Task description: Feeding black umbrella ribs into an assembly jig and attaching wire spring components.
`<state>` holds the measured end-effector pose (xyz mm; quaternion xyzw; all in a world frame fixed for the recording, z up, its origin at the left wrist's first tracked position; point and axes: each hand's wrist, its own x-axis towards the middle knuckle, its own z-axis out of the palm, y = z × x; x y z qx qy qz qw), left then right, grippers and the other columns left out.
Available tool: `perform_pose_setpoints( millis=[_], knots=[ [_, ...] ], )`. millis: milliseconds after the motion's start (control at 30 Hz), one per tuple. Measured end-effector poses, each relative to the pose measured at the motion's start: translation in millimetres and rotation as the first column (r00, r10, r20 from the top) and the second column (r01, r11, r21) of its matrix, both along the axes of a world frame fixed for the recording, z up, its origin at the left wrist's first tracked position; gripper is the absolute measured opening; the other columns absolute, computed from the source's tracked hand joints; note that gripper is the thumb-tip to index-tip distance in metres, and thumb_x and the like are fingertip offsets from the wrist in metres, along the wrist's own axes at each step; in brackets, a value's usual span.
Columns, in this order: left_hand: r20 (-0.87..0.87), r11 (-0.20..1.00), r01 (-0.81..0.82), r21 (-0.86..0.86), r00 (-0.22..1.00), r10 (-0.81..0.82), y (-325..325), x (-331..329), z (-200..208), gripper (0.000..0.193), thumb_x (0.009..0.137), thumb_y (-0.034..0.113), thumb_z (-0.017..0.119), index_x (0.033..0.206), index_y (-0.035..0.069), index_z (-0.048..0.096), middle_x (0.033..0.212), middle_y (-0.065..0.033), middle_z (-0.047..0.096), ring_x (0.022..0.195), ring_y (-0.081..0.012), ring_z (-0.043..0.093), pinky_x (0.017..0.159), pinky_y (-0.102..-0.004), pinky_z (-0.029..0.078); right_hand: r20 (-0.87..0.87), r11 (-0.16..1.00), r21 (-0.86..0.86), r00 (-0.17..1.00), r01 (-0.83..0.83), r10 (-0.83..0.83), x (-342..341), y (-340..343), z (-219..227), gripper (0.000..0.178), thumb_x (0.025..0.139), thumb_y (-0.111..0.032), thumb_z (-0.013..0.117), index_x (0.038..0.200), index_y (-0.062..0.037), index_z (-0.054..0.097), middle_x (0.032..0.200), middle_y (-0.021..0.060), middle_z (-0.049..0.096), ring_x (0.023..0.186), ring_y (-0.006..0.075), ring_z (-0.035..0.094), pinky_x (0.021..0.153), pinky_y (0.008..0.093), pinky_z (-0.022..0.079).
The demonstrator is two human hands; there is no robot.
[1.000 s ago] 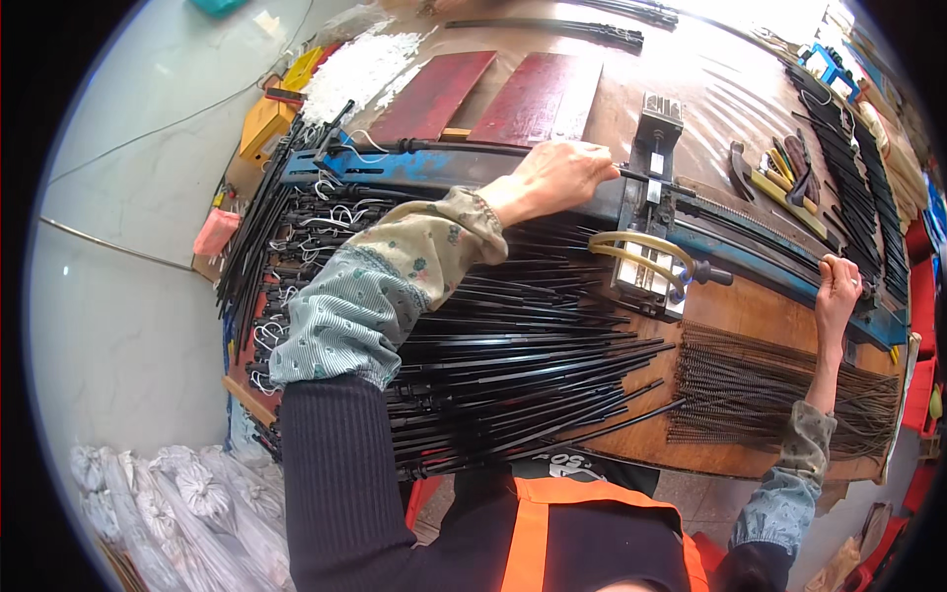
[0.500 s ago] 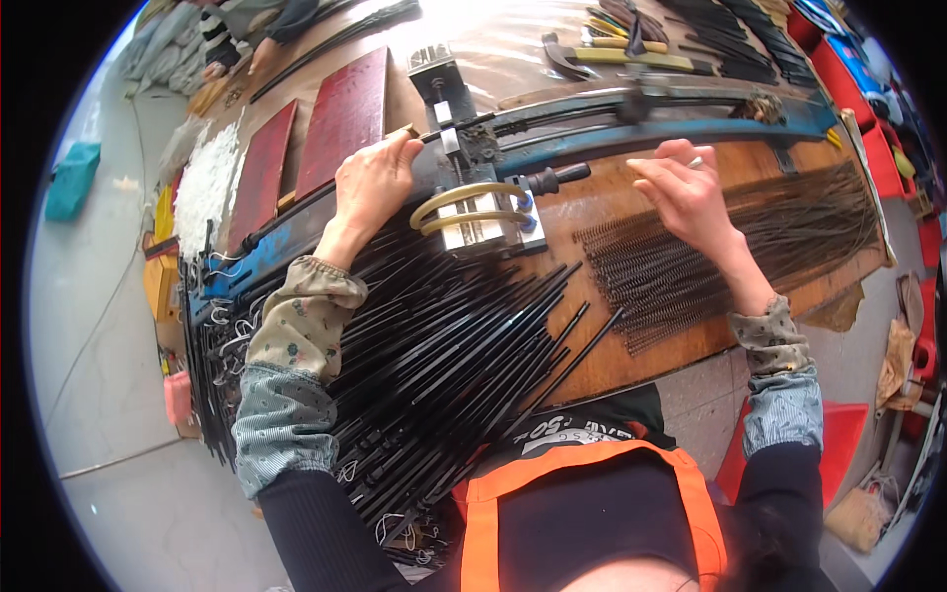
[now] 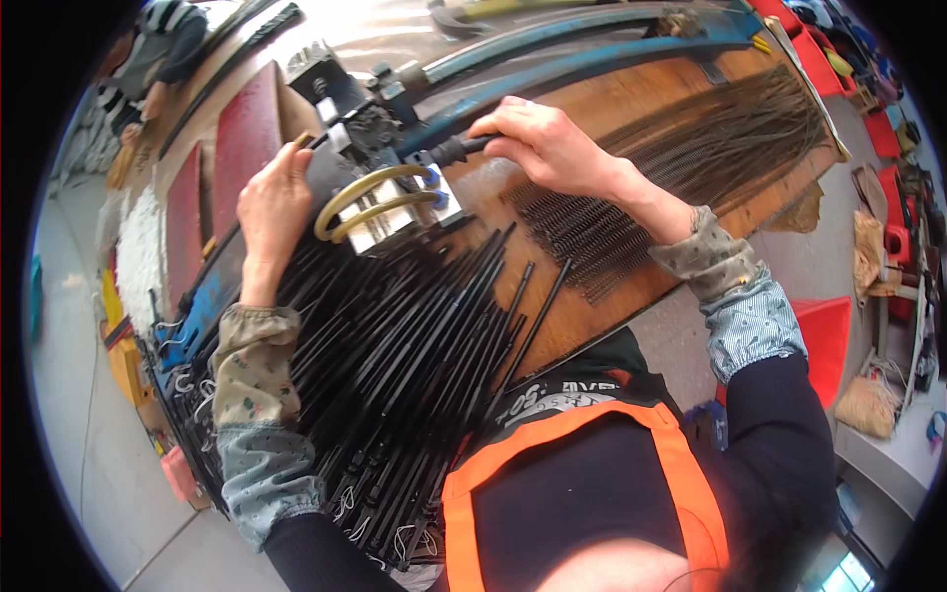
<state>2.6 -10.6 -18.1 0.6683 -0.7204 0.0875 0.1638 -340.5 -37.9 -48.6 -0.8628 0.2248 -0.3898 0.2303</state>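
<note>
My left hand (image 3: 274,209) is closed at the left side of a small metal clamping fixture (image 3: 370,133), its fingertips pinched together near a small brown piece; what they hold is hidden. My right hand (image 3: 554,148) has its fingers closed around the end of a black handle (image 3: 456,151) that sticks out from the fixture's right side. Two yellowish hoses (image 3: 370,187) loop over a shiny metal block (image 3: 400,222) between my hands. Below the block fans out a heap of long black rods (image 3: 395,335), its near part under my left forearm.
A bundle of long thin coiled springs (image 3: 641,197) lies on the wooden board at right. A blue rail (image 3: 592,61) runs behind the fixture. Dark red boards (image 3: 245,133) and a white pile (image 3: 140,257) are at left. Another person's arm (image 3: 182,49) shows at the far left.
My right hand has moved left from above the springs onto the black handle. My left hand stays by the fixture. The whole view has shifted, so the bench appears farther left and higher.
</note>
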Motion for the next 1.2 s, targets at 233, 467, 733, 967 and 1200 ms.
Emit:
perform_pose_setpoints(
  millis=[233,467,733,967,1200],
  knots=[
    [0.143,0.976,0.192,-0.107,0.974,-0.176,-15.5,-1.4,-6.3,0.023,0.101,0.032,0.051,0.094,0.012,0.059,0.077,-0.0135,0.065,0.071,-0.0364,0.065,0.057,-0.0462,0.049,-0.433,0.983,-0.135,0.885,0.122,-0.170,-22.0,-9.7,16.8,0.030,0.084,-0.027,0.075,0.095,-0.0025,0.062,0.083,0.0073,0.064,0.086,0.0277,0.062,0.077,0.0383,0.049],
    [0.423,0.926,0.251,-0.283,0.899,-0.115,-8.0,106.3,-7.5,0.021,0.096,0.029,0.060,0.113,0.018,0.060,0.098,-0.0020,0.065,0.095,-0.0214,0.062,0.080,-0.0392,0.045,-0.670,0.964,-0.192,0.742,-0.186,0.010,-67.1,81.6,10.2,0.024,0.066,-0.010,0.070,0.086,-0.0093,0.056,0.078,0.0043,0.055,0.087,0.0247,0.054,0.078,0.0362,0.041],
    [0.093,0.929,0.355,0.102,0.927,-0.364,147.7,-90.6,-4.8,0.009,0.081,0.021,0.071,0.076,0.017,0.064,0.083,-0.0012,0.058,0.081,-0.0208,0.056,0.074,-0.0389,0.038,-0.561,0.993,0.088,0.820,-0.081,0.116,-60.1,56.1,3.5,0.015,0.085,-0.006,0.061,0.100,-0.0037,0.062,0.091,0.0117,0.064,0.091,0.0310,0.061,0.079,0.0410,0.049],
    [-0.112,0.955,0.103,0.278,0.991,-0.074,151.8,-141.4,-34.9,0.021,0.089,0.028,0.066,0.084,0.008,0.064,0.094,-0.0094,0.062,0.093,-0.0285,0.058,0.079,-0.0438,0.042,-0.526,0.918,0.395,0.826,0.026,0.202,-42.6,49.4,7.9,0.025,0.097,-0.026,0.060,0.109,-0.0050,0.067,0.091,0.0147,0.070,0.085,0.0289,0.067,0.077,0.0359,0.051],
    [-0.373,0.941,0.094,0.326,0.927,0.036,167.2,-165.7,-8.2,0.018,0.096,0.024,0.059,0.093,0.006,0.060,0.082,-0.0156,0.063,0.077,-0.0393,0.064,0.065,-0.0490,0.050,-0.368,0.880,0.475,0.908,-0.002,0.201,-42.4,55.8,-5.1,0.029,0.095,-0.029,0.065,0.108,-0.0040,0.071,0.087,0.0097,0.072,0.079,0.0179,0.066,0.076,0.0302,0.051]
  ],
)
